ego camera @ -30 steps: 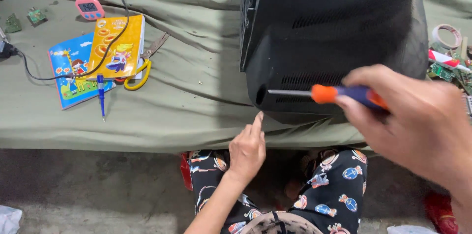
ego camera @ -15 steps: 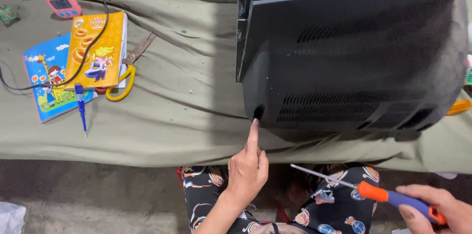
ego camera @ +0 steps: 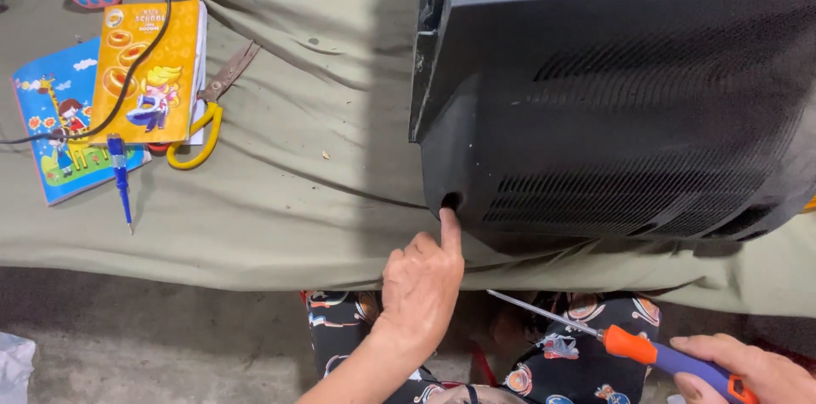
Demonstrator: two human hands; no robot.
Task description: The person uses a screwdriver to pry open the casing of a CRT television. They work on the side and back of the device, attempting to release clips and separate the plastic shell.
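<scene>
The left hand (ego camera: 421, 285), index finger out, is touching the television casing's (ego camera: 612, 107) screw hole (ego camera: 451, 200) at twelve o'clock, while the right hand (ego camera: 752, 370) is gripping the screwdriver (ego camera: 633, 344), needing to bring its tip into that hole

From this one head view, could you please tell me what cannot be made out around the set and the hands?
- Inside of the screw hole: too dark; the left hand has its index fingertip at the rim.
- Right hand: cut off by the bottom-right corner, so its fingers' grip on the screwdriver is partly lost.
- Black television casing: top and right side out of frame.
</scene>
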